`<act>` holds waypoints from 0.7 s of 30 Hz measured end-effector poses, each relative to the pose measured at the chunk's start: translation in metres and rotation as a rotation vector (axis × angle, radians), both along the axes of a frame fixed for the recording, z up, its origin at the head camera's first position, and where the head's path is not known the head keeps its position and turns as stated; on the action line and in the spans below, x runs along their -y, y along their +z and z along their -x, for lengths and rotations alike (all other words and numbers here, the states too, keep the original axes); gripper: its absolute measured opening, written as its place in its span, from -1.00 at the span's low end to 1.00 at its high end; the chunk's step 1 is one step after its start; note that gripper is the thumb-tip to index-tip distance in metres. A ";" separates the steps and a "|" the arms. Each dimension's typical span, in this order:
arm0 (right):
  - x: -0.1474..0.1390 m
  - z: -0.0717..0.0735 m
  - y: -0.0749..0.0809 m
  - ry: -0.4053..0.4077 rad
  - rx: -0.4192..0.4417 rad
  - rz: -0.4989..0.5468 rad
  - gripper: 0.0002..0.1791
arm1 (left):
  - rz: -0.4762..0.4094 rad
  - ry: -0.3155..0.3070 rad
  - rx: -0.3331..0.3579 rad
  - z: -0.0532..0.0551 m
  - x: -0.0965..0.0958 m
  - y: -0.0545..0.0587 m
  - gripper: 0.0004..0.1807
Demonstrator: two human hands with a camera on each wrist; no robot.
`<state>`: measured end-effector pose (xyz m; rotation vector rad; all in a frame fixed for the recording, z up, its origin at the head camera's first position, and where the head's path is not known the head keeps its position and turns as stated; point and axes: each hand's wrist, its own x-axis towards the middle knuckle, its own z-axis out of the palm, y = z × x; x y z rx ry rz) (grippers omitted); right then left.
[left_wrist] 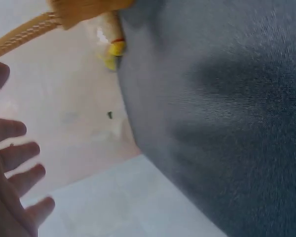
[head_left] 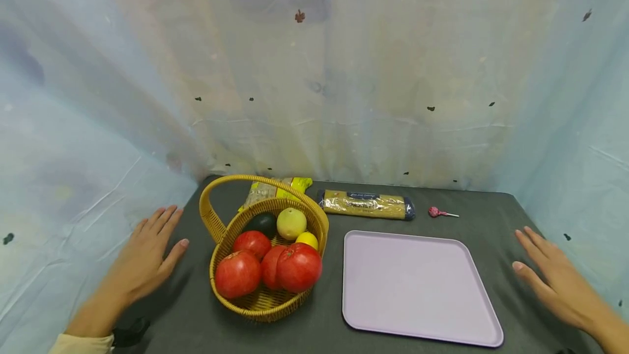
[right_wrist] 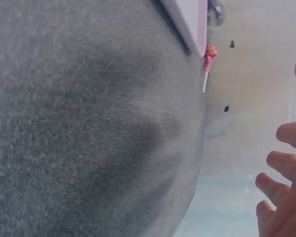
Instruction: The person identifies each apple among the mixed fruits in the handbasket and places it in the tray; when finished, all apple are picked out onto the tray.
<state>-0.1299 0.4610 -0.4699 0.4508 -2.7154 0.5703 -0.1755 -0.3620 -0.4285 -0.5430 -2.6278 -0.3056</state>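
Note:
My left hand (head_left: 148, 255) is at the table's left side with straight fingers and holds nothing. Nearest to it stands a yellow woven basket (head_left: 265, 314) with a tall handle. Inside are several red pomegranate-like fruits (head_left: 238, 274), a pale green round fruit (head_left: 291, 223), a yellow fruit (head_left: 307, 240) and a dark green fruit (head_left: 261, 225). On the right, my right hand (head_left: 555, 280) also has extended fingers and nothing in its grasp. Left of it lies a pale lilac tray (head_left: 413, 288). Both wrist views show the hands held above the tabletop.
Behind the tray lie a packet of spaghetti (head_left: 366, 204) and a pink-wrapped lollipop (head_left: 437, 212). A yellow and clear packet (head_left: 265, 190) sits behind the basket, partly hidden. Patterned curtains (head_left: 314, 70) enclose the dark grey table (head_left: 187, 316) at the back and sides.

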 end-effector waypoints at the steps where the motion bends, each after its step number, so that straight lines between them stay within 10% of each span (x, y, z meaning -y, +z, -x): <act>1: 0.000 -0.002 0.001 -0.003 0.012 0.006 -0.16 | -0.031 -0.021 0.002 -0.004 0.001 0.002 -0.20; 12: 0.004 -0.008 0.012 -0.003 0.054 0.053 -0.15 | -0.319 -0.165 0.019 -0.046 -0.020 0.033 -0.09; 21: 0.019 -0.002 0.015 -0.015 0.127 0.090 -0.18 | -0.418 -0.354 0.024 -0.052 -0.066 0.040 -0.14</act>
